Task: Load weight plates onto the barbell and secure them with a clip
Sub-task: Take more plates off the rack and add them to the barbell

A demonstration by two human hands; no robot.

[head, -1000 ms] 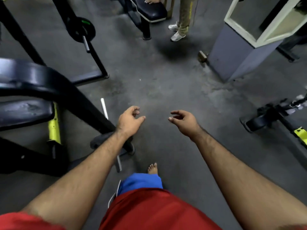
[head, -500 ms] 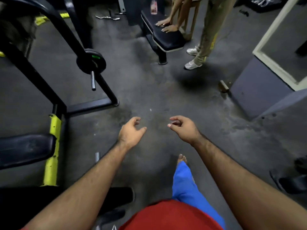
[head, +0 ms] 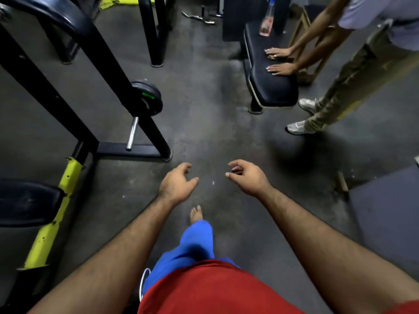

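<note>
Dark gym floor [head: 204, 123], black rack frame [head: 133, 150], padded bench [head: 267, 87], bare foot [head: 196, 214]

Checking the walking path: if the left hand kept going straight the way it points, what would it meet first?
Probably nothing soon: the left hand points over bare floor. The weight plate sits left of that line, though depth is unclear.

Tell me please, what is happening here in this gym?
A person walks barefoot across the gym floor, with the left hand and the right hand out in front, both holding nothing. A black weight plate sits on a steel sleeve at the rack ahead on the left. Another person leans with both hands on a padded bench.
</note>
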